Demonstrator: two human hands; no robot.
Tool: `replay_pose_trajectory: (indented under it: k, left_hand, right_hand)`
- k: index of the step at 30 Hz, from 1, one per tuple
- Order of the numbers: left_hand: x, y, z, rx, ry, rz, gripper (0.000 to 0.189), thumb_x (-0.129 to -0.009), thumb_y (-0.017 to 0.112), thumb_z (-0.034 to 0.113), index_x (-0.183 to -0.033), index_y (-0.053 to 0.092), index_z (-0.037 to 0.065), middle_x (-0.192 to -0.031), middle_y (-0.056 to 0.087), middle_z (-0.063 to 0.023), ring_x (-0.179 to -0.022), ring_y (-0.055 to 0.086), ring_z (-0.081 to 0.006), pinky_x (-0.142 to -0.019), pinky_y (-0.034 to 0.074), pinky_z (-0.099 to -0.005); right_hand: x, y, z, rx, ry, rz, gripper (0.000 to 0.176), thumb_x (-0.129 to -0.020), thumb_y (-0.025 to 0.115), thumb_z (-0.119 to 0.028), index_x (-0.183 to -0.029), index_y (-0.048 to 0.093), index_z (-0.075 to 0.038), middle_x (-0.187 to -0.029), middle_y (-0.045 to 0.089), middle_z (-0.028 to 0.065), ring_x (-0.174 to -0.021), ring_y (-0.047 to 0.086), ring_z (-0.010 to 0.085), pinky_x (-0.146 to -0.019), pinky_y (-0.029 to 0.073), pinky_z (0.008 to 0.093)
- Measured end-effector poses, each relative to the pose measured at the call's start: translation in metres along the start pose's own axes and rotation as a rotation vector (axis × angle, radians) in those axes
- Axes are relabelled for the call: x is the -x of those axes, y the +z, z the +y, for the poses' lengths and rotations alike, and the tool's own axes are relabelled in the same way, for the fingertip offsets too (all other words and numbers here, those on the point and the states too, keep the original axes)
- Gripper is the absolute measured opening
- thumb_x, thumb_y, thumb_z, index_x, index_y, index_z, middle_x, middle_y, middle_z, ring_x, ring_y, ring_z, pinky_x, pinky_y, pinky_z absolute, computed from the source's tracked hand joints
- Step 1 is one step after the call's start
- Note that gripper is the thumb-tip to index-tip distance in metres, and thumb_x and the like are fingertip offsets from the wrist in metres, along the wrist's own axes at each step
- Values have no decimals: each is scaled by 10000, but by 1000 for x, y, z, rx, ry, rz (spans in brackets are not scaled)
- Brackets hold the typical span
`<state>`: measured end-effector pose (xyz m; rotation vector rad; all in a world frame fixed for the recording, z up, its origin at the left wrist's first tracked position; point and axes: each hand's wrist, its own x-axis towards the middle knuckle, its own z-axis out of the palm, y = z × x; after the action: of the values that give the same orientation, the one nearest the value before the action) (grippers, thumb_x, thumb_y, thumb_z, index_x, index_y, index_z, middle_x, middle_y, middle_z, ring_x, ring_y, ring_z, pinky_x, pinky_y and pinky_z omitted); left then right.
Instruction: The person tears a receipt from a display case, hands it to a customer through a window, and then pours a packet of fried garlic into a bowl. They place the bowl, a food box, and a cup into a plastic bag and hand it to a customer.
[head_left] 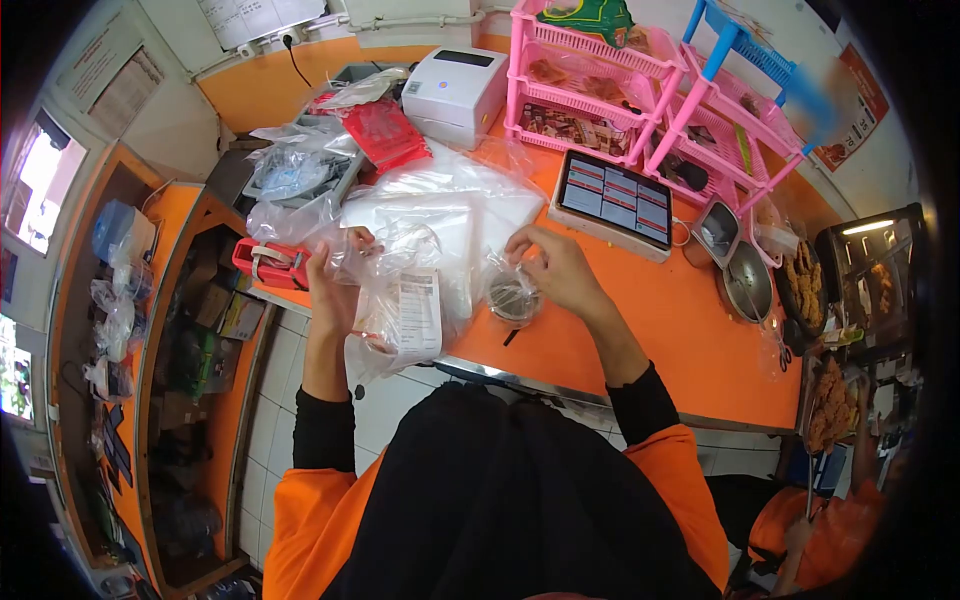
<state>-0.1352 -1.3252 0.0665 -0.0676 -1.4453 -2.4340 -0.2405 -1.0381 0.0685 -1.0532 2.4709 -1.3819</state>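
Observation:
My left hand [335, 285] is closed on the edge of a clear plastic bag [385, 335], beside the table's front edge. A white printed receipt [419, 312] is on the front of this bag; its contents are hard to make out. My right hand [555, 268] has bent fingers pinching clear plastic just above a small round container [513, 299], which looks dark inside and stands on the table. Left of my left hand is a red tape dispenser [272, 263]. Flat clear plastic bags [450, 215] lie stacked behind both hands.
A white label printer [455, 95], a grey bin [300, 190] of plastic packets and a red packet [385, 135] stand behind. Right of them are a tablet [615, 203], pink racks [590, 90] and metal bowls [747, 282]. Another person's orange sleeve [825, 535] shows at lower right, near fried food.

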Motion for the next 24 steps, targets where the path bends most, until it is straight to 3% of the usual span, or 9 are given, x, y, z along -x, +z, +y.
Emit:
replay_pose_trajectory:
  k: [3,7,9,13,16,18,19,22,24]
  left_hand:
    - [-2,-2,1,2,-32,17,328,-928,462,365,-955,548,50,-1028,531,-69,-999,522,-199,-937,369,-326]
    - [1,5,10,-411,-48,76,266,-913,548,205,-1090,586,9,-1038,580,-73,-995,557,-182,-892,419,-292]
    - [0,11,20,-560,-6,17,286,-873,608,105,-1141,592,5,-1029,602,-68,-1000,566,-168,-869,439,-279]
    - [-3,24,35,-1080,259,-72,209,-782,683,53,-969,600,7,-937,608,-74,-956,585,-206,-819,444,-289]
    - [-14,34,52,-1436,364,-167,197,-745,708,55,-831,540,0,-861,579,-84,-846,583,-244,-728,443,-292]
    - [-27,37,60,-1569,446,-226,252,-734,720,76,-767,481,6,-808,552,-89,-742,563,-268,-666,434,-300]
    - [-33,33,58,-1429,243,-257,274,-765,725,111,-720,467,31,-743,534,-47,-639,511,-192,-602,414,-291]
    - [-50,27,52,-904,-204,-332,250,-826,688,206,-754,491,70,-724,505,22,-651,497,-97,-618,406,-242]
    - [-59,24,55,-965,-354,-371,240,-836,692,264,-851,543,76,-747,520,43,-662,484,-64,-605,393,-223]
  right_hand:
    - [-1,9,5,95,-46,-11,179,-796,683,-159,-929,630,-52,-868,601,53,-711,562,156,-656,452,290]
    - [-6,23,18,274,-175,-48,180,-792,692,-162,-921,642,-46,-859,610,64,-716,578,196,-690,466,301]
    - [-6,18,9,139,-61,-33,150,-795,678,-141,-903,640,-45,-833,608,61,-725,580,185,-695,466,293]
    - [-2,5,1,-61,160,-42,108,-804,653,-112,-883,628,-42,-794,606,51,-722,564,140,-687,460,281]
    - [1,4,8,-129,158,14,97,-817,643,-103,-873,607,-32,-777,584,39,-715,529,104,-674,447,268]
    - [2,4,8,-60,51,45,121,-785,649,-90,-881,600,-35,-795,595,50,-714,554,123,-673,464,266]
    - [1,3,8,-25,-5,61,137,-769,653,-83,-884,597,-36,-804,601,55,-713,567,133,-672,472,264]
    - [2,-4,13,-97,91,-62,127,-782,645,-84,-888,586,-44,-820,595,23,-722,540,94,-653,451,246]
    - [-1,-15,20,-194,65,-222,127,-823,642,-102,-910,579,-34,-834,567,9,-751,516,91,-679,436,249]
